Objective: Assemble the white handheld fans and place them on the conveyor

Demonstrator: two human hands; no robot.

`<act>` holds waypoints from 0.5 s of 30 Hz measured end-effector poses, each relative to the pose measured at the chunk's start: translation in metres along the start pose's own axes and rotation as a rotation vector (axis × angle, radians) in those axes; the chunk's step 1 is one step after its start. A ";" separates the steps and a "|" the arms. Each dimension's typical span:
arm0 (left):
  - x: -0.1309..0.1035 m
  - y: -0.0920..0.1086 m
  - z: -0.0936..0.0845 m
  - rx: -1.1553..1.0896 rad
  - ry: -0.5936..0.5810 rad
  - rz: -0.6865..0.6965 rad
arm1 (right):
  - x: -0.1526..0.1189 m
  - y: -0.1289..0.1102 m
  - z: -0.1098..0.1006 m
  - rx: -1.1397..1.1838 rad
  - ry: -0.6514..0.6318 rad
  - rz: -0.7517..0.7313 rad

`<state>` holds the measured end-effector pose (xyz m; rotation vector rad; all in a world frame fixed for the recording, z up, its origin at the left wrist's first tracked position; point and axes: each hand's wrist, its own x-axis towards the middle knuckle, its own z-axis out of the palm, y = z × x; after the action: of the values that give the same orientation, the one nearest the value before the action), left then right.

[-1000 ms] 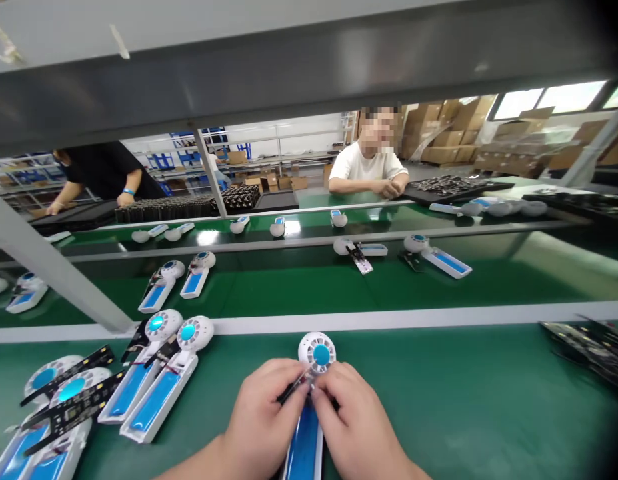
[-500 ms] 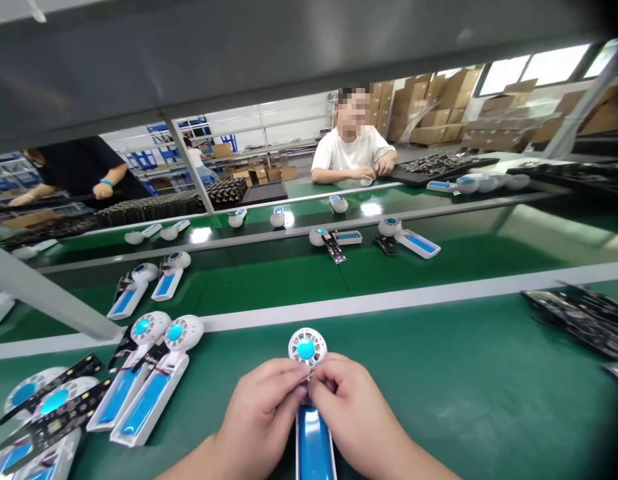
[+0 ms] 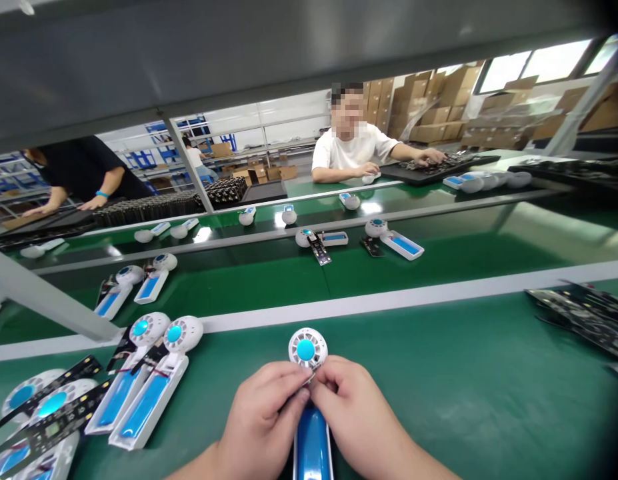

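Observation:
Directly before me is a white handheld fan [image 3: 305,349] with a round slotted head, a bright blue centre and a blue piece in its open handle. My left hand [image 3: 266,407] closes on its neck from the left, thumb and index finger pinched together. From the right, my right hand [image 3: 356,407] pinches at the same neck with curled fingers. The fingertips of both hands meet just below the fan head. A tiny part shows between them, too small to name. The fingers hide the rest of the neck.
On the left lie several open fans [image 3: 153,387] with black circuit boards [image 3: 51,417]. More circuit boards [image 3: 583,320] are piled at right. Beyond a white edge strip [image 3: 389,301], a green conveyor [image 3: 259,277] carries more fans. A grey post [image 3: 53,293] stands at left; a co-worker [image 3: 349,147] sits opposite.
My hands stay at the fan's neck, with only slight finger movement. Fans on the near belt have shifted left, those on the far belt right. The co-worker opposite has stretched an arm toward a tray.

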<state>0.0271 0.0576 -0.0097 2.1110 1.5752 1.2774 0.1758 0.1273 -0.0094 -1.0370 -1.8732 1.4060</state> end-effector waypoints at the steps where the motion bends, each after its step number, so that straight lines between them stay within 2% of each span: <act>1: 0.000 0.000 0.000 -0.002 0.000 0.000 | -0.001 0.000 0.001 -0.008 0.010 0.006; 6: 0.000 0.000 0.000 -0.005 0.007 -0.054 | -0.005 0.002 0.004 -0.173 0.168 -0.010; 15: 0.002 0.003 -0.003 -0.067 -0.010 -0.146 | -0.006 0.011 0.004 -0.287 0.154 -0.193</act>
<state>0.0275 0.0574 -0.0051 1.9206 1.6260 1.2510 0.1777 0.1218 -0.0207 -1.0324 -2.0370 0.9400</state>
